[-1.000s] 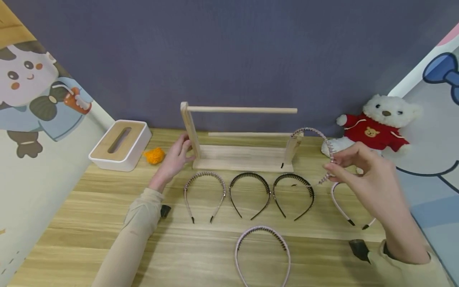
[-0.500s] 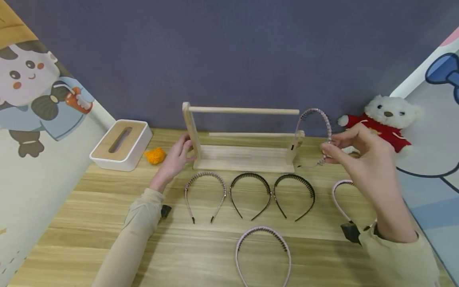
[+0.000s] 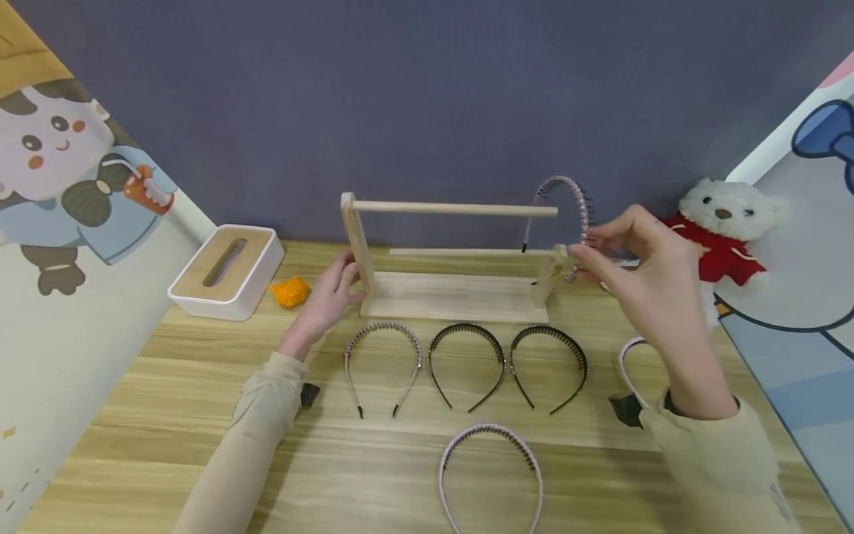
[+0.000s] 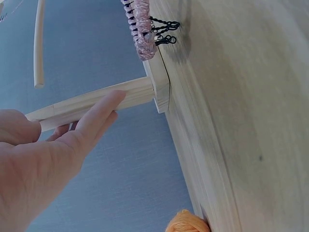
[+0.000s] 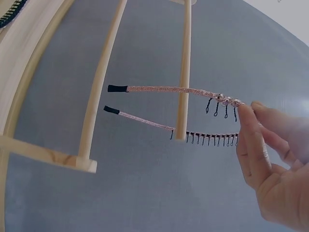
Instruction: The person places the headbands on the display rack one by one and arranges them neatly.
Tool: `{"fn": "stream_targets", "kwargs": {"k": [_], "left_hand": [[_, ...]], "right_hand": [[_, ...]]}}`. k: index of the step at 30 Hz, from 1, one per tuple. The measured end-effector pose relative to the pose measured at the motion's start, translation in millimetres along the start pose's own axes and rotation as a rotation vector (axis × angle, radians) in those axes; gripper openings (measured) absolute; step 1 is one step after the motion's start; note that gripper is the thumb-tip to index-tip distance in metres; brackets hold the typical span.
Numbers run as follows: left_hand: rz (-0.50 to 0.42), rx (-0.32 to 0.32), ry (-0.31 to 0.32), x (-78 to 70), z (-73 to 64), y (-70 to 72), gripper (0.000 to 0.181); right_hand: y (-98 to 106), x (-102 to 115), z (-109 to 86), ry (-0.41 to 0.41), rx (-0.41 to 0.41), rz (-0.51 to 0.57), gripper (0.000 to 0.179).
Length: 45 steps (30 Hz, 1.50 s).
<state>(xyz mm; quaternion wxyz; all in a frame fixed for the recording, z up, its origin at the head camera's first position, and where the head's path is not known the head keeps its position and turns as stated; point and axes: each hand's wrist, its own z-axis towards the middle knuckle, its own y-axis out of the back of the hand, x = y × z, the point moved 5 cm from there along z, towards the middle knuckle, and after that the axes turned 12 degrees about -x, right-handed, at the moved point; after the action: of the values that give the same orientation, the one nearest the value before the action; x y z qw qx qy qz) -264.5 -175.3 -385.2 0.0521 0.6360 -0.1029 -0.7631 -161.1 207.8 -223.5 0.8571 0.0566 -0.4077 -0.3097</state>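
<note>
A pink beaded headband with dark teeth is pinched between the thumb and fingers of my right hand. Its arch is raised around the free end of the rack's upper rod. In the right wrist view, the headband's two black-tipped legs reach past that rod. My left hand holds the left upright of the wooden rack, its thumb and fingers against the post. Pink and black headbands lie in a row before the rack, including a black one.
Another pink headband lies nearer the front; one more is partly hidden by my right arm. A tissue box and orange ball stand left. A white plush bear sits right, against the wall.
My right hand has moved left and upward with the pink headband, from beside the rack to the upper rod's free end. My left hand stays at the left upright.
</note>
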Motion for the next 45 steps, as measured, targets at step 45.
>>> {"fn": "stream_targets", "kwargs": {"k": [45], "left_hand": [[0.082, -0.019, -0.034, 0.1, 1.0, -2.0, 0.049]], "right_hand": [[-136, 43, 13.0, 0.122, 0.181, 0.164, 0.021]]}}
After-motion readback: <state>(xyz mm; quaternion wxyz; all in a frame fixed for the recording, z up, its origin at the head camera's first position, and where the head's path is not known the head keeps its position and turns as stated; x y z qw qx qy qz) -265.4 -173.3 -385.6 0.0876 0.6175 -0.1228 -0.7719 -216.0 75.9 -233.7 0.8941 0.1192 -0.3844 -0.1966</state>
